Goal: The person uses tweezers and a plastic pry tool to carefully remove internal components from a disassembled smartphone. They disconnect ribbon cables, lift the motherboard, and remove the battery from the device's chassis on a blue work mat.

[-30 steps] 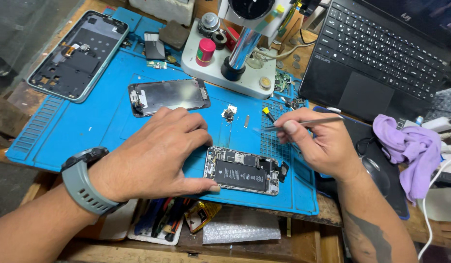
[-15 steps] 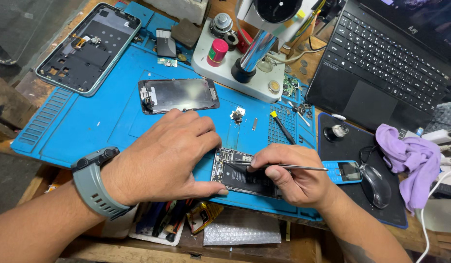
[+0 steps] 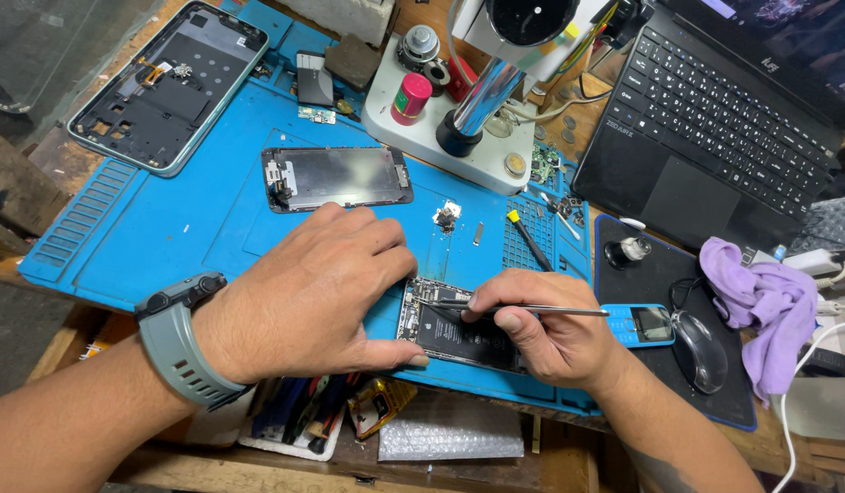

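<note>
An opened phone body (image 3: pixel 459 327) with its black battery and boards showing lies at the near edge of the blue work mat (image 3: pixel 139 219). My left hand (image 3: pixel 313 292), with a grey watch on the wrist, rests flat over the phone's left end and pins it down. My right hand (image 3: pixel 541 329) holds metal tweezers (image 3: pixel 532 310) like a pen. Their tips point left into the upper part of the open phone. The phone's right end is hidden under my right hand.
A detached screen (image 3: pixel 335 175) and an empty phone frame (image 3: pixel 167 87) lie farther back on the mat. A white microscope base (image 3: pixel 440 128) stands behind, a black laptop (image 3: pixel 724 128) at right. A small blue phone (image 3: pixel 637 324), a mouse (image 3: pixel 699 340) and a purple cloth (image 3: pixel 760 301) sit right.
My right hand has come down from the mat's right side onto the open phone, and the tweezers now reach into it. My left hand has stayed on the phone.
</note>
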